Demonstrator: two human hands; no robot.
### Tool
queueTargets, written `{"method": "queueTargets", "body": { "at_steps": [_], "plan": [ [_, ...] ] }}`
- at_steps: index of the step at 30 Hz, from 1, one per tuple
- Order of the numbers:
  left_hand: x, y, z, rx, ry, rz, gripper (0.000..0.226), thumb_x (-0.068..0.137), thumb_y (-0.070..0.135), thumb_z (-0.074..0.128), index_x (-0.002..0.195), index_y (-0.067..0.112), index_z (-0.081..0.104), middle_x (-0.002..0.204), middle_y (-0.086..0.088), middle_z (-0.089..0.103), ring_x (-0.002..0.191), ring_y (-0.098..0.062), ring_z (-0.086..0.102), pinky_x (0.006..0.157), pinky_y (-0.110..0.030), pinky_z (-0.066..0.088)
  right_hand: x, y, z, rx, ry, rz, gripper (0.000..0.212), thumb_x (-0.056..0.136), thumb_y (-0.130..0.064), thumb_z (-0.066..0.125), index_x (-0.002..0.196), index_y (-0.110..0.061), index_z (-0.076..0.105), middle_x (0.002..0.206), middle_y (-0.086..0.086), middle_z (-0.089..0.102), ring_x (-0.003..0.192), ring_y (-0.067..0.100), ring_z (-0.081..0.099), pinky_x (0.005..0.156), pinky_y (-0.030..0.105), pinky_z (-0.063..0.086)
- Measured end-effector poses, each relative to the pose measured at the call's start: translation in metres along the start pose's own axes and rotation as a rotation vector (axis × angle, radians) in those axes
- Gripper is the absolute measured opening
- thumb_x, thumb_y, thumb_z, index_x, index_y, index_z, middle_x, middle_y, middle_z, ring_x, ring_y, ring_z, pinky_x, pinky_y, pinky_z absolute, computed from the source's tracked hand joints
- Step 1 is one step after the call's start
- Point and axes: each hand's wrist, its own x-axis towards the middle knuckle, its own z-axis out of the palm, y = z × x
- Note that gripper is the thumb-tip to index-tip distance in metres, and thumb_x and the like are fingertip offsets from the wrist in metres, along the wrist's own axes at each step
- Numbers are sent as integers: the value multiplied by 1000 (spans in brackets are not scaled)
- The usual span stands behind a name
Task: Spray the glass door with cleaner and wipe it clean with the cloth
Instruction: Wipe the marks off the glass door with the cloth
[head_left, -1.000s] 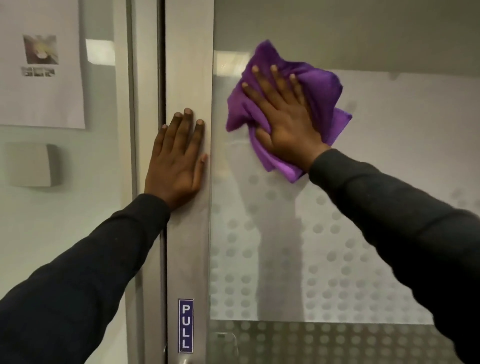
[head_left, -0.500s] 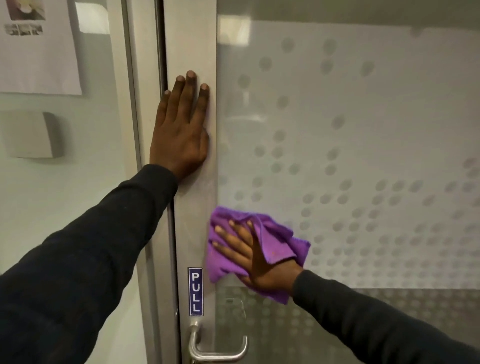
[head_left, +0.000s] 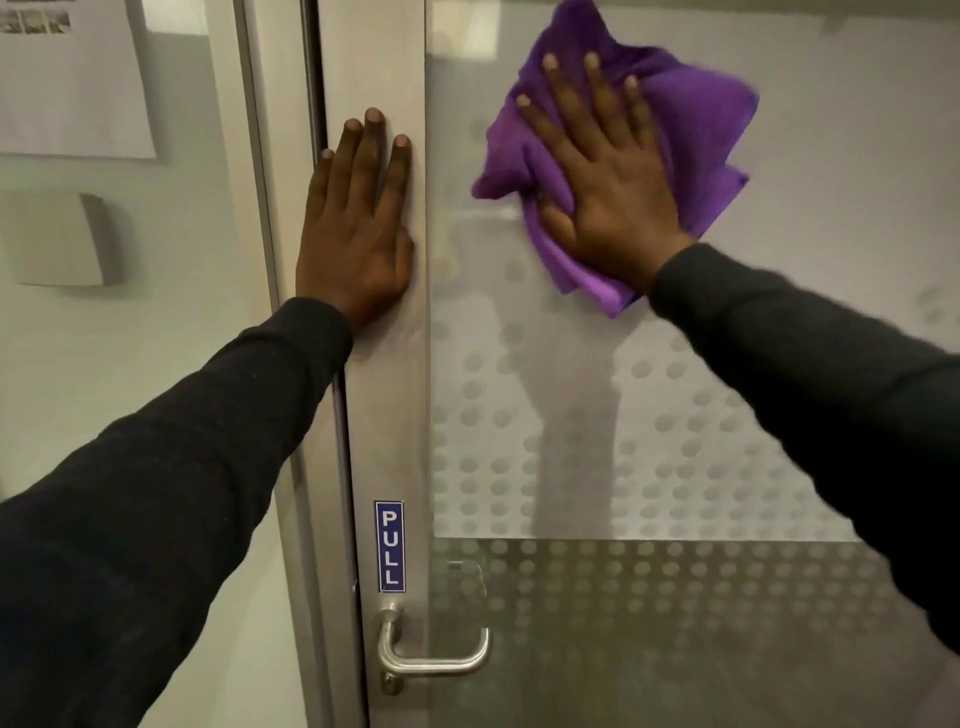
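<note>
Glass door: we're square up to the frosted pane (head_left: 857, 182), which fills the right side of the view, with a dotted band (head_left: 675, 467) across its lower part.
Cloth: the purple cloth (head_left: 696, 135) is bunched flat on the upper glass, high in the view and just right of the metal stile (head_left: 389, 415).
Right hand: the right hand (head_left: 608, 192) lies spread over the cloth, fingers straight and fanned upward. The palm presses the cloth to the pane, and we see nothing curled round it.
Left hand: the left hand (head_left: 358, 223) sits flat on the stile with fingers straight, close together and pointing up. It holds nothing, and we read it as bracing the door.
Step in hand: it's the wipe, by our judgement. No spray bottle is in view, and we can't tell from here whether the glass is wet.
Next move: this calls for a firm, even sweep of the cloth over the pane with the palm flat so the bunch doesn't slip out. The other hand should steady the door against the push. The dotted band and the far right of the pane look like ground to cover.
Around: a blue PULL label (head_left: 390, 545) sits on the stile below the bracing hand, with the lever handle (head_left: 431, 660) under it. A paper sheet (head_left: 72, 93) and a small box (head_left: 62, 239) hang on the wall at left.
</note>
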Motion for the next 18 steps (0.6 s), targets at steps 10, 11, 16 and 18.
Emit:
{"method": "queueTargets", "body": {
  "at_steps": [10, 11, 16, 18],
  "plan": [
    [-1, 0, 2, 7, 15, 7, 72, 95, 28, 42, 158, 9, 12, 165, -21, 9, 153, -35, 7, 125, -47, 5, -200, -164, 78, 387, -231, -392, 69, 103, -41, 47, 162, -17, 18, 171, 9, 6, 158, 34, -4, 127, 56, 0],
    [-1, 0, 2, 6, 12, 6, 72, 96, 28, 41, 158, 9, 12, 165, -21, 9, 153, -35, 7, 125, -47, 5, -213, -166, 82, 425, -280, -423, 70, 104, -40, 48, 162, -18, 16, 171, 7, 3, 158, 32, -5, 127, 55, 3],
    [-1, 2, -1, -2, -3, -5, 71, 97, 28, 40, 159, 10, 10, 165, -20, 7, 153, -34, 5, 125, -47, 3, -227, -127, 80, 333, -267, -637, 69, 104, -39, 47, 163, -21, 15, 171, 8, 2, 158, 32, -4, 127, 56, 4],
    [-2, 2, -2, -11, -10, -8, 71, 97, 28, 39, 159, 11, 9, 165, -19, 6, 154, -34, 4, 125, -47, 3, -221, -93, 72, 272, -236, -658, 71, 102, -45, 42, 162, -25, 12, 171, 5, 4, 158, 29, -1, 127, 53, 1]
  ]
}}
